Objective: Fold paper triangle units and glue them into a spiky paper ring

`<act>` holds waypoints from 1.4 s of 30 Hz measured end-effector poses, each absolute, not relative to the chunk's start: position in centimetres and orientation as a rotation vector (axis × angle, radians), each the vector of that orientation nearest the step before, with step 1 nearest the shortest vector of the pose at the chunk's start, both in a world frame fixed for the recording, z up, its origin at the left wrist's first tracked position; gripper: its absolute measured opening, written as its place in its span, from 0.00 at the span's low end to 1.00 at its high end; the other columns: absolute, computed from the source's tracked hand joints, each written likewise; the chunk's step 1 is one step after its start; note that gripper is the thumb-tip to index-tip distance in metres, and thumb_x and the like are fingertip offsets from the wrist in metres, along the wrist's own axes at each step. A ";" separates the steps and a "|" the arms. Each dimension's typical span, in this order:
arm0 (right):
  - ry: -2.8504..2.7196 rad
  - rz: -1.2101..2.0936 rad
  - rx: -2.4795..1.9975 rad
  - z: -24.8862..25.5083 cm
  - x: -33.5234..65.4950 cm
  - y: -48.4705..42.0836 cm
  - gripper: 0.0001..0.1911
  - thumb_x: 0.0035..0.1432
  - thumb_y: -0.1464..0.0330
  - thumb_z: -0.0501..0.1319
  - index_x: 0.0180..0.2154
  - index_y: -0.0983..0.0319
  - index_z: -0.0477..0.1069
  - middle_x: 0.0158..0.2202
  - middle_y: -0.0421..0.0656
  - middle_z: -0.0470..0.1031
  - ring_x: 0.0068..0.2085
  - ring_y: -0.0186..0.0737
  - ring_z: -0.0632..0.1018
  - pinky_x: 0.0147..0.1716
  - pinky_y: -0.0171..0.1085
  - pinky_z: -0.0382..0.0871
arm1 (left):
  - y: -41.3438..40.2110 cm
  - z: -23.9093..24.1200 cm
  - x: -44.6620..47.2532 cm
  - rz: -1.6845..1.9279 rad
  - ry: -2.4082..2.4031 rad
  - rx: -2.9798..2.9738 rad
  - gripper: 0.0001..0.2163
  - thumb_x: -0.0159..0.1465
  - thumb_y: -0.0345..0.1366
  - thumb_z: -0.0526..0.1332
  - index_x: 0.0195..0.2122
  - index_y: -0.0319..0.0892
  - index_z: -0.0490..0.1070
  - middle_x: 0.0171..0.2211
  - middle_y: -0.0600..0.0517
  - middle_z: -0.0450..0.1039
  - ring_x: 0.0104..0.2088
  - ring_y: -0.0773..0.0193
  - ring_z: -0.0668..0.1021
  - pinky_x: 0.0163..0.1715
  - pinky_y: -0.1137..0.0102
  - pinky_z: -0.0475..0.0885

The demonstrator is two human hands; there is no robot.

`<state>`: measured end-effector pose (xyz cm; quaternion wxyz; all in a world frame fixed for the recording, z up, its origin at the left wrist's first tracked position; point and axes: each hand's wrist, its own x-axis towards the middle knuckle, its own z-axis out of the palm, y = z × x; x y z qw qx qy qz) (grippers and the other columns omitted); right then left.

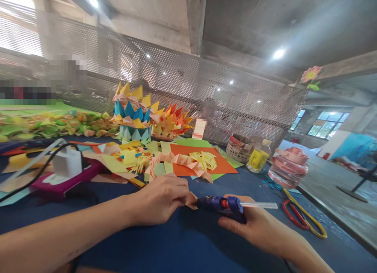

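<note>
Folded paper piece: one small peach fold, near centre, just above the blue table cover.
Left hand: closed, fingertips pinching the fold at its left end.
Glue gun: one, blue, with its nozzle right at the fold and a clear glue stick poking out the back.
Right hand: wrapped around the gun's grip from below.
Burn risk: my pinching fingertips sit just beside the nozzle, so a small slip could put hot glue on them.
Mess risk: too long a squeeze could drip glue onto the cover.
Slip risk: the fold is tiny and may twist in my pinch.
Scissors: one pair, near right.
Glue bottle: one, far right.
Pink-lidded jar: one, beside it.
Spiky paper crowns: one stack and one orange one, far centre.
</note>
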<state>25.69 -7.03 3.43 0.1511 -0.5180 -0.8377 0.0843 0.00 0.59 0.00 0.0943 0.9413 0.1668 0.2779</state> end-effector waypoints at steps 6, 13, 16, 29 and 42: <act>-2.379 0.283 -1.534 3.8 25.6 -7.2 0.14 0.59 0.54 0.59 0.40 0.55 0.75 0.35 0.38 0.79 0.35 0.40 0.76 0.37 0.36 0.70 | 0.6 -0.1 0.0 0.838 0.481 2.785 0.09 0.59 0.21 0.55 0.31 0.42 0.68 0.28 0.55 0.69 0.31 0.66 0.72 0.33 0.71 0.62; -2.316 0.300 -1.682 4.5 25.7 -7.6 0.18 0.57 0.52 0.58 0.41 0.56 0.76 0.35 0.40 0.79 0.34 0.41 0.76 0.35 0.36 0.70 | 0.7 -0.1 0.0 0.851 0.481 2.780 0.09 0.59 0.21 0.54 0.32 0.41 0.69 0.28 0.54 0.69 0.31 0.65 0.73 0.33 0.70 0.62; -2.318 0.318 -1.717 4.6 25.8 -7.6 0.19 0.57 0.51 0.58 0.41 0.56 0.76 0.35 0.39 0.79 0.34 0.41 0.76 0.36 0.37 0.70 | 0.7 -0.1 0.1 0.860 0.472 2.774 0.09 0.59 0.20 0.55 0.32 0.41 0.69 0.29 0.54 0.70 0.31 0.65 0.73 0.33 0.71 0.62; -2.311 0.389 -1.742 5.0 26.8 -7.7 0.19 0.56 0.51 0.59 0.41 0.55 0.76 0.33 0.37 0.79 0.32 0.39 0.75 0.32 0.34 0.70 | 0.6 -0.2 0.0 0.850 0.515 2.782 0.08 0.60 0.22 0.55 0.33 0.40 0.70 0.29 0.53 0.69 0.32 0.65 0.73 0.34 0.71 0.62; -2.167 -0.216 -1.553 6.1 31.1 -5.5 0.12 0.52 0.57 0.62 0.31 0.59 0.69 0.29 0.41 0.73 0.29 0.40 0.73 0.28 0.37 0.68 | 0.7 -0.4 -0.1 0.825 0.560 2.781 0.07 0.59 0.22 0.55 0.29 0.39 0.67 0.29 0.52 0.69 0.32 0.65 0.72 0.33 0.71 0.63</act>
